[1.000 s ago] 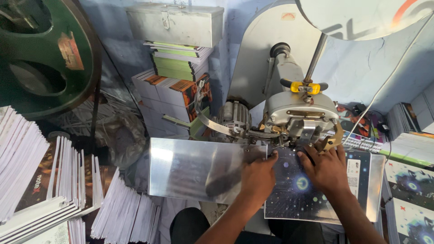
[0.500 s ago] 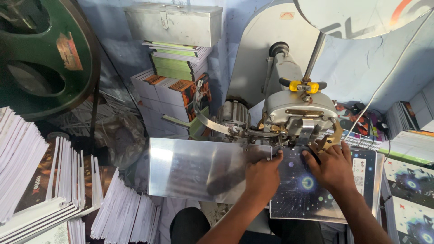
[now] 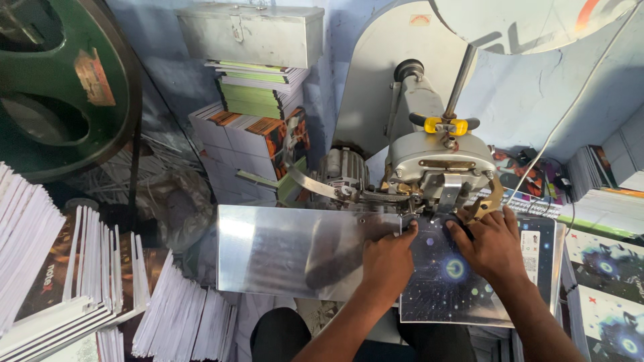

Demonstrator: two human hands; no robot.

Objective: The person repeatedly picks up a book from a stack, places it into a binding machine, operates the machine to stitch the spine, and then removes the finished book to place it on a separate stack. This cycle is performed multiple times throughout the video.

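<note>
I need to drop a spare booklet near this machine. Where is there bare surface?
The shiny metal plate is bare left of the left hand. Its right end is crowded: both hands, right hand, press the dark cover under the machine head. Booklet stacks fill the left.

A shiny steel machine table (image 3: pixel 288 251) carried a dark, star-patterned booklet (image 3: pixel 463 281) lying flat at its right end, under the stitching head.

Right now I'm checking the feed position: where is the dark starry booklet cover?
In the head view, the dark starry cover lies right of centre on the shiny metal table, under both hands, its top edge beneath the machine head.
</note>
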